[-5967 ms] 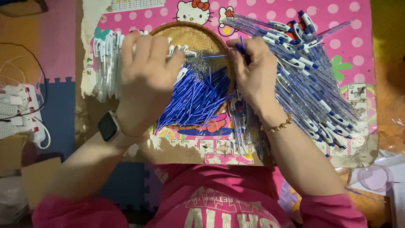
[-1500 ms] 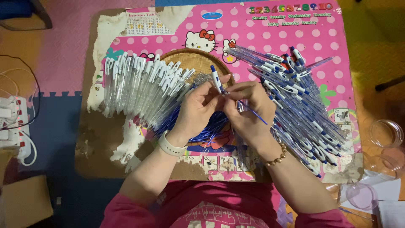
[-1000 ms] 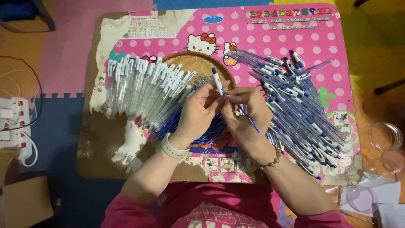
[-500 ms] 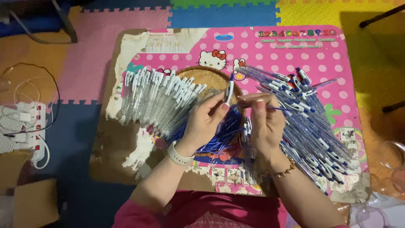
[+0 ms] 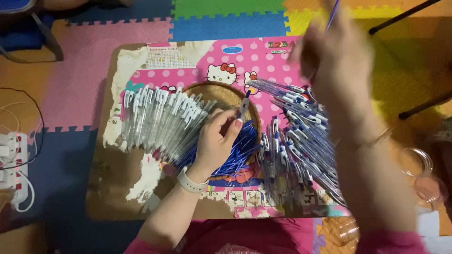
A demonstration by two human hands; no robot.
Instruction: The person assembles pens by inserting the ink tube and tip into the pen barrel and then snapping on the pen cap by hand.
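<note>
Left hand [image 5: 217, 141] grips a pen [image 5: 244, 104] upright over the basket [image 5: 256, 120]. Right hand [image 5: 336, 59], raised and blurred, pinches a blue refill [image 5: 332, 11]. A hurried return could scatter the nearby pens [image 5: 301, 136].

Dim warm light, motion-blurred right hand [image 5: 336, 56]

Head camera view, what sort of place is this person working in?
Probably a home floor used for piecework: coloured foam mats cover the floor, a low table with a worn cartoon top holds rows of pens, and a power strip lies nearby.
</note>
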